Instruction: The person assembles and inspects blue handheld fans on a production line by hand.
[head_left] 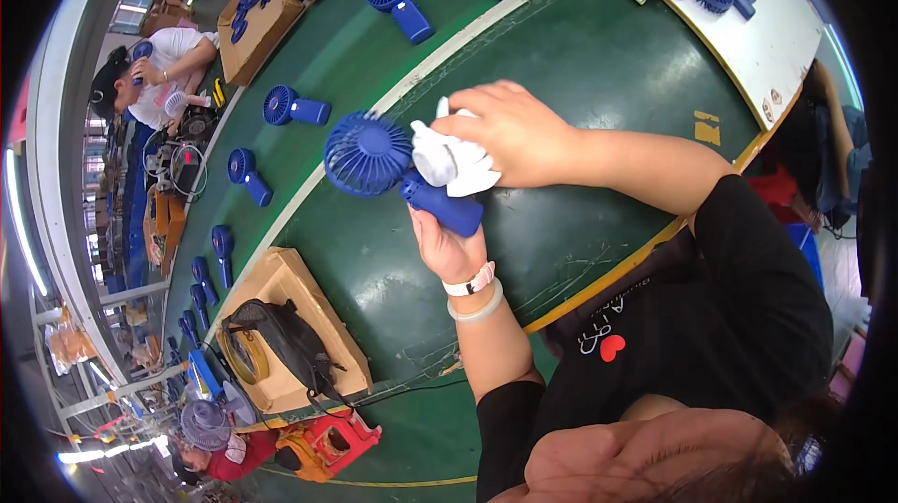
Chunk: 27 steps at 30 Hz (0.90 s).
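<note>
A blue handheld fan (367,153) with a round slatted head is up in front of me, above the green worktable (561,222). My left hand (451,252), a pink-white watch and a pale bangle on its wrist, is closed around the fan's handle from below. In my right hand (524,133) is a crumpled white cloth (458,164), pressed to or just over the top of the handle near the fan head. The right fingers are bent over the cloth, and part of the handle is hidden behind it.
Several more blue fans (296,106) lie along the green belt beyond a pale rail (412,82). A white board (748,44) with fans stands at far right. Near left sits a cardboard tray (327,335) with a black bag (290,339). Across the belt a co-worker (173,63) holds a fan.
</note>
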Each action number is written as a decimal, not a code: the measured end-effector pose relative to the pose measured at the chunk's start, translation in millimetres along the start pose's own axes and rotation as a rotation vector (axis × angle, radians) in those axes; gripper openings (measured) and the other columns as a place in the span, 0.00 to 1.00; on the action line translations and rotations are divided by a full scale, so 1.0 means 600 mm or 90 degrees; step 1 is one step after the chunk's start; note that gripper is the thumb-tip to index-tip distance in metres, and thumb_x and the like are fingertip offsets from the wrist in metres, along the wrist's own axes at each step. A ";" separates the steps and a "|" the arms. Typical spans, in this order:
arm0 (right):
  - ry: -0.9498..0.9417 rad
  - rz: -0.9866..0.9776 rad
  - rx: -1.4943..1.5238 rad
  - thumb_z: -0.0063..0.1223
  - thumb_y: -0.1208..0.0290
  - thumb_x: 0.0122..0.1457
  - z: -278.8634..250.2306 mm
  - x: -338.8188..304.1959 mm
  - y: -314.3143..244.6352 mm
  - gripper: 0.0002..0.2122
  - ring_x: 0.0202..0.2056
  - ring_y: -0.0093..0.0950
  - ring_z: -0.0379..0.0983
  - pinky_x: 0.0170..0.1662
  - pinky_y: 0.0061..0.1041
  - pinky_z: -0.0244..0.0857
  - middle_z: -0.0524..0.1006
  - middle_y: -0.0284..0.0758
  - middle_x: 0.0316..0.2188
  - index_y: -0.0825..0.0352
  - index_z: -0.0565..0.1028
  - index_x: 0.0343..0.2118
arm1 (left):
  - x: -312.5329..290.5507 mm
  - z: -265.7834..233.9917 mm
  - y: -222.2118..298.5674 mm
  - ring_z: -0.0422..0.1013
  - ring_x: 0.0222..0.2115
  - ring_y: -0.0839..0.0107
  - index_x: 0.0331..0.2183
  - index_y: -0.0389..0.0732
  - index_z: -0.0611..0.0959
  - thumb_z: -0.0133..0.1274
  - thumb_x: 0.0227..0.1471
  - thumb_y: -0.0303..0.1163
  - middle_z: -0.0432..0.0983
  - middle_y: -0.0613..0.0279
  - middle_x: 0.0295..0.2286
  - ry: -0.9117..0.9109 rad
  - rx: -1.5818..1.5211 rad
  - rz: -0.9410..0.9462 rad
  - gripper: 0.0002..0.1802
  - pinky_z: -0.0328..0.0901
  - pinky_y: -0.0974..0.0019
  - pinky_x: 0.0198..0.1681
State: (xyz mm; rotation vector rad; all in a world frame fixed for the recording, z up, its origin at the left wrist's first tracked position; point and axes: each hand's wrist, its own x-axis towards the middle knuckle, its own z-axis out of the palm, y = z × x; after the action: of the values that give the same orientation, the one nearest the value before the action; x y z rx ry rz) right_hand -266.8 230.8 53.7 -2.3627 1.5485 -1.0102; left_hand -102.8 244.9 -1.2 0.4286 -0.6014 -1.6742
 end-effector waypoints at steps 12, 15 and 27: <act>-0.001 -0.211 -0.178 0.49 0.67 0.43 0.022 0.005 -0.060 0.08 0.42 0.39 0.65 0.49 0.44 0.56 0.69 0.33 0.33 0.55 0.72 0.30 | 0.000 -0.024 0.017 0.63 0.48 0.55 0.58 0.42 0.50 0.37 0.59 0.39 0.59 0.50 0.50 0.063 0.200 0.170 0.29 0.58 0.52 0.52; 0.049 -0.136 -0.254 0.49 0.67 0.43 0.023 0.016 -0.043 0.07 0.40 0.38 0.66 0.48 0.42 0.57 0.69 0.33 0.32 0.56 0.72 0.28 | 0.005 -0.022 0.008 0.61 0.49 0.57 0.58 0.39 0.51 0.41 0.57 0.38 0.58 0.51 0.51 0.018 0.261 0.268 0.31 0.56 0.53 0.53; 0.104 -0.148 -0.340 0.48 0.66 0.43 0.051 0.018 -0.055 0.06 0.38 0.37 0.65 0.47 0.41 0.57 0.70 0.34 0.31 0.61 0.73 0.24 | -0.004 -0.008 -0.001 0.61 0.48 0.61 0.57 0.40 0.53 0.43 0.56 0.39 0.60 0.55 0.50 0.048 0.272 0.321 0.31 0.57 0.56 0.53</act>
State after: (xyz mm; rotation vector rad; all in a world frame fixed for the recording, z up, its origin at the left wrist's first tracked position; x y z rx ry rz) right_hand -220.6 229.4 50.0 -2.9382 1.8201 -0.9414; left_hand -100.0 246.3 -5.5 0.5857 -0.9294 -1.0435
